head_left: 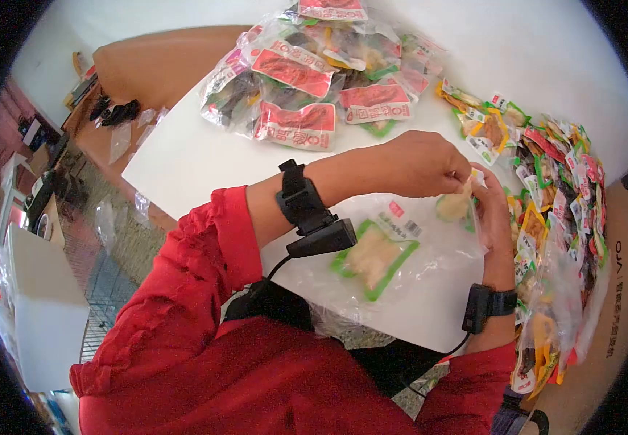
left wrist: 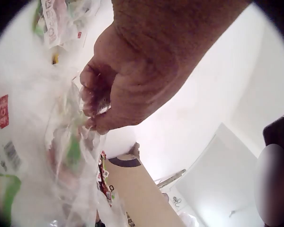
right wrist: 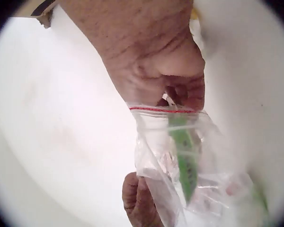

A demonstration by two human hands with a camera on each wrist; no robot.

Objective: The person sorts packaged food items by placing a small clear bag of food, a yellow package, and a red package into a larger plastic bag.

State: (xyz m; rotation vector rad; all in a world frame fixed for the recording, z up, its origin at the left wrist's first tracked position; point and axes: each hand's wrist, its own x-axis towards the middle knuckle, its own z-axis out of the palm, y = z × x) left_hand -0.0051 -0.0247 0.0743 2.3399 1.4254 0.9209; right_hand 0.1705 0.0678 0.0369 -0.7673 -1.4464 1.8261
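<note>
1. Head view: we see both hands at the mouth of a clear zip bag [head_left: 430, 254], which lies on the white table [head_left: 183, 167] close to the person.
2. Left hand [head_left: 423, 163] has its fingers curled, and its fingertips [left wrist: 92, 111] pinch the bag's film.
3. Right hand [head_left: 494, 210] pinches the lip at the red zip strip [right wrist: 165, 109], and we judge this keeps the mouth apart.
4. Pale packet [head_left: 455, 206] sits at the opening between the hands.
5. Green-edged packet [head_left: 376, 257] lies inside the bag.
6. Loose packets [head_left: 546, 159] are heaped beside the right hand, within easy reach.

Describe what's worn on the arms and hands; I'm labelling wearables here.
The left hand and right hand are bare. Both sleeves are red. A black strap circles each wrist, the left bearing a black camera box; a black cable leads off each.
</note>
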